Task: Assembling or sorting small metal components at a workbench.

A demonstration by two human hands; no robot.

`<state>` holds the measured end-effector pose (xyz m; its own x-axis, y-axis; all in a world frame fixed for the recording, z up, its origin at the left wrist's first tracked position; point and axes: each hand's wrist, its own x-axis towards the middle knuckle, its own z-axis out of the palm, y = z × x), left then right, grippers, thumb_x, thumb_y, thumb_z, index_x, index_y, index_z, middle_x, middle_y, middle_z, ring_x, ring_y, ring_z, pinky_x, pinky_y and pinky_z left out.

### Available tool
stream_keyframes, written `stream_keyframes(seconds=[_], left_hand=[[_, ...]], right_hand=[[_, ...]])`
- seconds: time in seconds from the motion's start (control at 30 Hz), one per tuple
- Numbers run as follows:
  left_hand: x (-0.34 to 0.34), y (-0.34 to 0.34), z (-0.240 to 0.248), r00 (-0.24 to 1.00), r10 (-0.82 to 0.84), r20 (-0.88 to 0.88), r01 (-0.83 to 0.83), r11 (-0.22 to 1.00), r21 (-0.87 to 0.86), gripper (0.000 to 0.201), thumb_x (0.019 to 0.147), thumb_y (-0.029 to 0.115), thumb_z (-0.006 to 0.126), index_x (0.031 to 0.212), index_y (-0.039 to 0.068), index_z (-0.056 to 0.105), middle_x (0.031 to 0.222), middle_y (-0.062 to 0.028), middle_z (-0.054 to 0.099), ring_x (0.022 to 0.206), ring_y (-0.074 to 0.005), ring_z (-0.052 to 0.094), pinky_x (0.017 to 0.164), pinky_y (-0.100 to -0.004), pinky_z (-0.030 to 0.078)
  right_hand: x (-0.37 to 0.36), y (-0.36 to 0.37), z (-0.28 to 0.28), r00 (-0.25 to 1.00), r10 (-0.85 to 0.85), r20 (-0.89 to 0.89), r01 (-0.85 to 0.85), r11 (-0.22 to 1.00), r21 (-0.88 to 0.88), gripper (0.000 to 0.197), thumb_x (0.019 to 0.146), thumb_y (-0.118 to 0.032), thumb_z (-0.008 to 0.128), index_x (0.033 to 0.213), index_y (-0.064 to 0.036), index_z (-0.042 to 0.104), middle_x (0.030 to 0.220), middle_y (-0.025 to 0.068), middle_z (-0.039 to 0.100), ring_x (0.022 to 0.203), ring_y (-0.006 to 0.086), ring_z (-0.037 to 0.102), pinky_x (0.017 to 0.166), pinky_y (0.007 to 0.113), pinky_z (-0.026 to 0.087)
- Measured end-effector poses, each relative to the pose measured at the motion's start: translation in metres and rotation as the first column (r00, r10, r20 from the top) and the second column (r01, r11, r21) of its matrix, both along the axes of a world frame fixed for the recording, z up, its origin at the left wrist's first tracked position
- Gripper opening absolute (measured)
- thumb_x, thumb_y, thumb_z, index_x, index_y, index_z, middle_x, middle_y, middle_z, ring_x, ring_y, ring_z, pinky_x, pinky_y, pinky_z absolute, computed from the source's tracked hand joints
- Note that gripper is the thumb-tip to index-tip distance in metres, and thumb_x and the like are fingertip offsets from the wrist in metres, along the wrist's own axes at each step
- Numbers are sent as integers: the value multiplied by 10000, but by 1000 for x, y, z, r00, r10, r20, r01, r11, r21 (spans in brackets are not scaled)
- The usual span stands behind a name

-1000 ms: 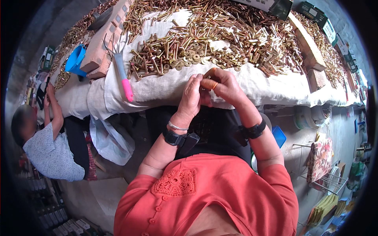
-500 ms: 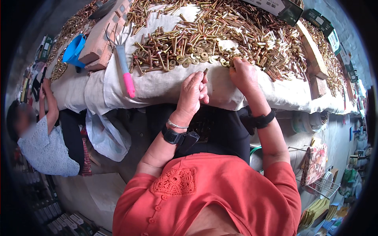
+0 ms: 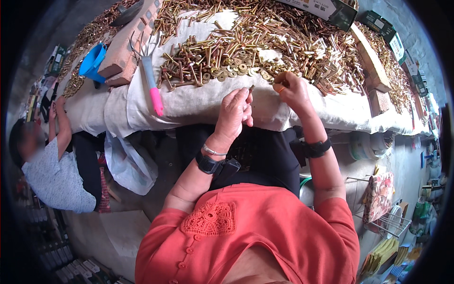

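Both hands (image 3: pixel 232 113) (image 3: pixel 295 94) are curled, left gripping a fastener (image 3: pixel 251 88), right's hold unclear, a printed box (image 3: pixel 326 11) beyond.

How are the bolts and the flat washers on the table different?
Shape: the bolts are long thin rods with a head at one end, while the washers are flat rings with a hole.
Spread: the bolts cover much of the table, pointing every which way; the washers show mostly in one small patch near the front edge.
Both look like metal, goldish in colour, and lie on the pale cloth.
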<state>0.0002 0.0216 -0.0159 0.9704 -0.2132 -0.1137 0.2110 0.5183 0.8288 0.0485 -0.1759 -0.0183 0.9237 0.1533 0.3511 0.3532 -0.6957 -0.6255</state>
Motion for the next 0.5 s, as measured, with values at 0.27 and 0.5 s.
stream_keyframes(seconds=[0.27, 0.5], left_hand=[[-7, -11, 9, 997, -72, 34, 68, 992, 110, 242, 951, 278, 520, 846, 60, 536, 625, 52, 392, 449, -34, 352, 377, -225, 417], [-7, -12, 8, 995, -99, -16, 100, 994, 39, 246, 937, 260, 527, 816, 46, 526, 645, 24, 441, 417, -39, 361, 344, -229, 398]], right_hand=[[-26, 24, 32, 862, 456, -222, -111, 597, 794, 99, 850, -62, 558, 937, -14, 549, 777, 22, 558, 616, 85, 536, 555, 225, 465], [-32, 21, 29, 867, 473, -155, -166, 568, 806, 162, 867, -34, 559, 1026, 2, 564, 816, 26, 576, 637, 86, 551, 580, 233, 480]])
